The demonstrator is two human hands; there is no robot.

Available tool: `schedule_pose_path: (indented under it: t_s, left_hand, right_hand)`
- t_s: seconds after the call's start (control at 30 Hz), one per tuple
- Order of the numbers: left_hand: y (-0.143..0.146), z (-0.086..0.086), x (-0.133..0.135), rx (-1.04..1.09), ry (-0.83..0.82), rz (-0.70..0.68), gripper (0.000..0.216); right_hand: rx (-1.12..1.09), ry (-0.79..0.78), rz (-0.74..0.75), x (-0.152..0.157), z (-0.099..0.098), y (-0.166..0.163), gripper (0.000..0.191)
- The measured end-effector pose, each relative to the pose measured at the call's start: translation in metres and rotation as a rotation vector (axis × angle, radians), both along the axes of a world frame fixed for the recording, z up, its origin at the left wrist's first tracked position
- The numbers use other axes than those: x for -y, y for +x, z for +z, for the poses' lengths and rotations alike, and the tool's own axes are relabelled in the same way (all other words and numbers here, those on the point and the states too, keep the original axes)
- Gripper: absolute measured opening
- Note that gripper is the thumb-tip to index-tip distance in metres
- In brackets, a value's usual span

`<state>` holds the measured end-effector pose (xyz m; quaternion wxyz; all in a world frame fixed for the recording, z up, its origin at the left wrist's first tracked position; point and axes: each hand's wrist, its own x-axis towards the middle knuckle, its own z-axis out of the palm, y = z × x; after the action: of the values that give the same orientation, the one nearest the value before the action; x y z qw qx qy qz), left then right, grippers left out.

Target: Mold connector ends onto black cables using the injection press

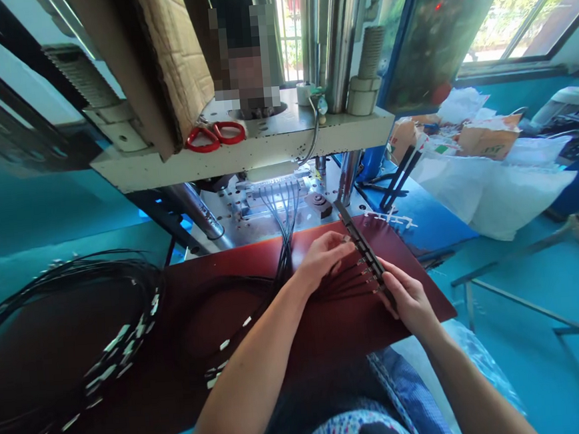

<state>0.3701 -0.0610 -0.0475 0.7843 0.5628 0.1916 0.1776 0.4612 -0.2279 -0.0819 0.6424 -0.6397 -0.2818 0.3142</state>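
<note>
My right hand [408, 294] is closed around the lower end of a long dark slotted bar [363, 248], held tilted above the brown board. My left hand [325, 257] pinches at the bar's upper left side, its fingertips on what looks like a thin cable end, mostly hidden. Below it, several thin black cables [348, 286] with small metallic ends sit along the bar's left edge. Another bundle of black cables [285, 244] runs from the lit press tooling [272, 195] over the board's back edge.
A large coil of black cables [140, 302] with white tags lies on the left of the brown board [252, 256]. Red-handled scissors [218, 137] rest on the press plate [264, 149]. White moulded scraps [390, 219] and white bags [492, 187] are at right, beyond a metal rail [527, 312].
</note>
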Motion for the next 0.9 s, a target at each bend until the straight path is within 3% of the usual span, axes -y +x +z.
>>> schedule_pose_path:
  t_s: [0.1,0.27,0.63,0.9]
  left_hand:
    - [-0.002,0.003,-0.003,0.021,-0.027,0.059,0.030]
    - [0.002,0.003,-0.002,-0.143,0.007,0.069,0.024]
    - [0.004,0.005,-0.004,-0.122,0.077,0.156,0.021]
    - [0.003,-0.003,-0.012,-0.041,-0.064,0.201,0.030]
  right_hand:
    - [-0.002,0.014,0.008,0.002,-0.003,0.002,0.057]
    - [-0.012,0.015,0.031,0.002,-0.003,0.003,0.056]
    - [0.127,-0.045,0.077,-0.002,0.003,-0.002,0.052]
    - [0.013,-0.060,-0.020,-0.001,0.007,-0.001,0.060]
